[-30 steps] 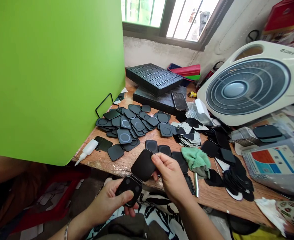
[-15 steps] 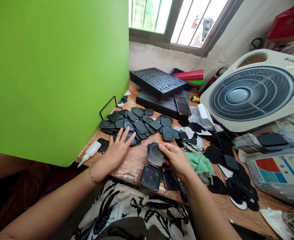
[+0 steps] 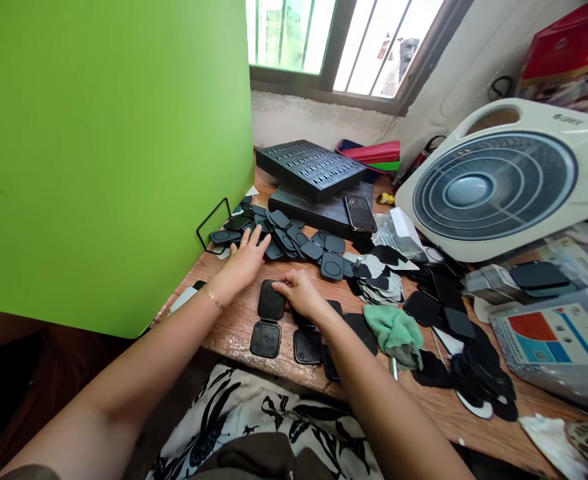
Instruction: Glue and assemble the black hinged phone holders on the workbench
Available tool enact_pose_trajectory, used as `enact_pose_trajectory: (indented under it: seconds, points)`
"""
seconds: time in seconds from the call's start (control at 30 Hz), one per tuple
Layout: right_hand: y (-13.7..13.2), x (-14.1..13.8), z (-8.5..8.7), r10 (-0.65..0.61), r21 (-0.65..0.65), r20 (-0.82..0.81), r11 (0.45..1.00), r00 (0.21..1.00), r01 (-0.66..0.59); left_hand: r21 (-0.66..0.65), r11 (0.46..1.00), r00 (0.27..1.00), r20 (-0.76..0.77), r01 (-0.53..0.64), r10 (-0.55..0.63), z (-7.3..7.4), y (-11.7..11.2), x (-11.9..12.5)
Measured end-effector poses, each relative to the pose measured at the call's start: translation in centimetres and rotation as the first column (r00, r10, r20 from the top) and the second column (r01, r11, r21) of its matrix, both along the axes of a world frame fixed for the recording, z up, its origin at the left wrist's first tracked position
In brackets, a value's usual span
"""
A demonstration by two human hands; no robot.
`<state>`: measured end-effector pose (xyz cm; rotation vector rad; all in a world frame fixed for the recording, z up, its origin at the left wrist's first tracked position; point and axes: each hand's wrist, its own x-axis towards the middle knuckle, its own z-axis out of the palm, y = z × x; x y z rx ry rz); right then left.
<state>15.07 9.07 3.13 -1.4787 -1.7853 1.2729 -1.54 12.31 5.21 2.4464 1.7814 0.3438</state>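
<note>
My left hand (image 3: 247, 259) is spread, its fingertips against a pile of black folding wireless chargers (image 3: 294, 235); the pads have rounded corners and several show a ring mark. My right hand (image 3: 299, 293) pinches the upper panel's right edge of one unfolded wireless charger (image 3: 272, 300), thumb on top, other fingers partly hidden. The lower panel (image 3: 265, 339) of that charger lies flat near the table's front edge. Beside it, under my right wrist, sit more opened chargers (image 3: 308, 347), partly covered by my forearm.
A green panel (image 3: 109, 160) blocks the left side. A fan (image 3: 494, 187) stands at the right. Behind are a slotted black tray (image 3: 311, 165) and a phone (image 3: 359, 213). A green cloth (image 3: 393, 327), black pads (image 3: 481, 373) and a white bottle (image 3: 183, 300) lie around.
My right hand has moved left with the unfolded charger, setting it left of the other opened ones. My left hand has pushed farther back, and the pile's front left part has shifted away.
</note>
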Motion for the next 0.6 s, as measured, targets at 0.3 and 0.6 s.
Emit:
enact_pose_trajectory:
  seconds: [0.3,0.6]
  points:
    - [-5.3,5.0,2.2,0.096,0.261,0.377,0.943,0.921,-0.205,-0.258,0.890,0.925,0.167,0.375,-0.342,-2.2,-9.6,-2.3]
    - [-7.9,7.4,1.2,0.202,0.190,0.691,0.876,0.694,-0.443,-0.318,0.844,0.902,0.152,0.431,-0.404,-3.1,-8.1,-2.2]
